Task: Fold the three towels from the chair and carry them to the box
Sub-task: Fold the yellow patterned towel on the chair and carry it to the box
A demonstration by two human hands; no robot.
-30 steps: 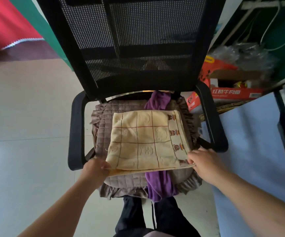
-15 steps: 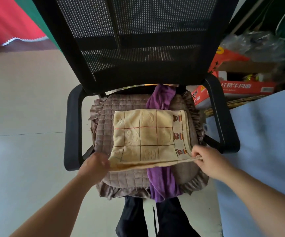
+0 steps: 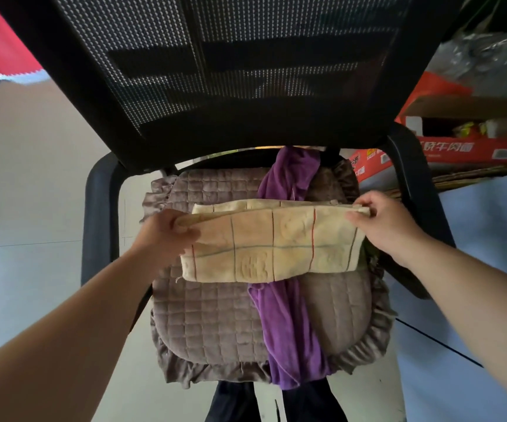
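You are holding the yellow checked towel (image 3: 272, 245) over the quilted seat cushion (image 3: 212, 318) of the black mesh office chair (image 3: 246, 71). Your left hand (image 3: 167, 236) has its fingers curled around the towel's left end, and your right hand (image 3: 380, 220) pinches the right end between thumb and fingers. The towel is folded along its length, with the near layer drooping toward you and a second layer's edge showing just behind the top fold. It hangs across the middle of the cushion, stretched between your hands.

A purple towel (image 3: 291, 315) lies under it on the cushion, running from the chair's backrest to the front edge, where it droops over the ruffled trim. The yellow towel crosses over it right of the cushion's centre.

To the right of the chair, behind its armrest (image 3: 410, 178), sits a red cardboard box (image 3: 459, 147) with printed lettering, beside crumpled clear plastic (image 3: 489, 62).
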